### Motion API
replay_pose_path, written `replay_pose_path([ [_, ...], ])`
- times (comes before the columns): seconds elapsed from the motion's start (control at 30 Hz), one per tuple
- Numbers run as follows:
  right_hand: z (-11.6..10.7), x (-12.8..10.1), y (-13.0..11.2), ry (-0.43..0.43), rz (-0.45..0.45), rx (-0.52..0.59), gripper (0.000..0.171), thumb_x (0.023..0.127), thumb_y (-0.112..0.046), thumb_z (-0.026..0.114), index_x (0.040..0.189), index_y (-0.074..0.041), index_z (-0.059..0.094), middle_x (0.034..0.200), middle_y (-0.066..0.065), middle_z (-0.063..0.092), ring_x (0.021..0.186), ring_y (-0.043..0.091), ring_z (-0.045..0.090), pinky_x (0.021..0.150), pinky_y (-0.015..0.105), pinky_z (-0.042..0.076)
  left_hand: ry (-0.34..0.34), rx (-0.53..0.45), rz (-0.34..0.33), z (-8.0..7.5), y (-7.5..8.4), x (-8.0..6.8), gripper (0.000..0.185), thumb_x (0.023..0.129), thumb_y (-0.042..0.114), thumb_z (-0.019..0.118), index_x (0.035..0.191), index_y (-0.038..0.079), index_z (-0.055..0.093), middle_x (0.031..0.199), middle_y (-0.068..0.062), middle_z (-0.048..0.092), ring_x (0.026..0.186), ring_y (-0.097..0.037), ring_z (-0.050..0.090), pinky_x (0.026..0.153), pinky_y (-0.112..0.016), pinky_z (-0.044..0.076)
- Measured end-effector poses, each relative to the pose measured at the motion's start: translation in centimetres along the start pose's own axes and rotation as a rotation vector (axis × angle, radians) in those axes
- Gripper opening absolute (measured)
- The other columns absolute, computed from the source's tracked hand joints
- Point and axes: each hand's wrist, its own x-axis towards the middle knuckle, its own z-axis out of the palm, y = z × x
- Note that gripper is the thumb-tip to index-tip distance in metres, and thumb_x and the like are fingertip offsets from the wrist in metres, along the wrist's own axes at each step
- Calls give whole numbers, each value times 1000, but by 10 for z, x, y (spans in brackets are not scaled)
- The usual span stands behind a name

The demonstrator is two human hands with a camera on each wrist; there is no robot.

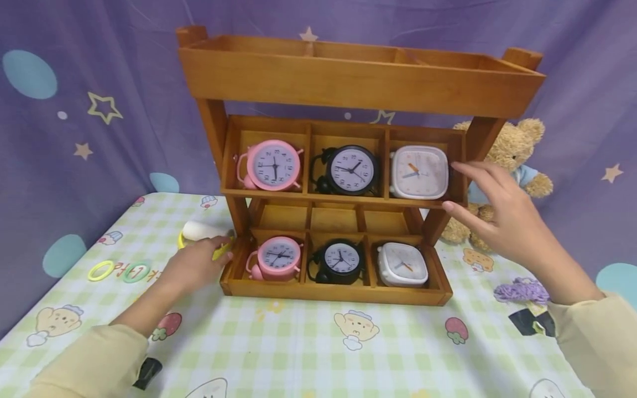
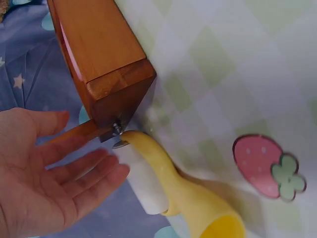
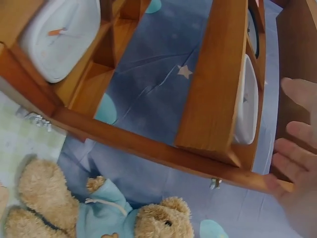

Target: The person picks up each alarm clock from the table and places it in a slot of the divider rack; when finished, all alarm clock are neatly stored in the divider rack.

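A brown wooden shelf rack [image 1: 358, 85] stands on the table, with pink alarm clocks [image 1: 275, 165], black alarm clocks [image 1: 352, 170] and white square clocks [image 1: 419, 172] in its middle and bottom tiers. My left hand [image 1: 194, 268] is by the rack's lower left end, palm bare and fingers loosely extended. Close to those fingers lies what looks like a lint roller [image 2: 147, 181], a white roll on a yellow handle. My right hand [image 1: 502, 213] has its fingers spread at the right end of the middle tier, beside the upper white clock, holding nothing.
Behind the rack's right side sits a teddy bear [image 1: 512, 146] in a blue top. Purple yarn [image 1: 521, 290] lies on the right of the checked tablecloth [image 1: 298, 337]. A yellow ring [image 1: 101, 271] and a green ring [image 1: 136, 271] lie at the left. A purple curtain [image 1: 124, 50] hangs behind.
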Motion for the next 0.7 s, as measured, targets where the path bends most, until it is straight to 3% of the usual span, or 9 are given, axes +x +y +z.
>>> replay_pose_path([
  [0.17,3,-14,1,148,-46,-28,48,95,-28,73,138,-9,63,131,17,62,122,42,54,93,66,45,118,47,17,-10,5,-6,43,100,20,60,138,-2,59,131,-33,59,112,-54,59,81,-70,52],
  [0.33,8,-27,6,226,-39,-69,41,95,-27,72,130,-6,68,125,16,65,116,40,57,84,55,47,204,78,16,-15,7,-11,44,102,22,58,139,-2,58,133,-32,57,117,-54,56,82,-72,51],
  [0.5,15,-41,12,225,30,-64,37,92,-20,73,127,-6,69,124,17,66,117,42,57,88,60,47,294,130,30,-12,5,-14,46,102,27,59,136,-4,59,132,-33,57,115,-54,56,82,-71,50],
  [0.7,24,-58,21,190,127,-45,34,96,-17,68,127,-4,68,126,18,64,120,46,54,93,68,43,398,166,33,-2,-4,-17,47,101,29,59,134,-6,58,129,-34,59,117,-53,55,92,-73,44],
])
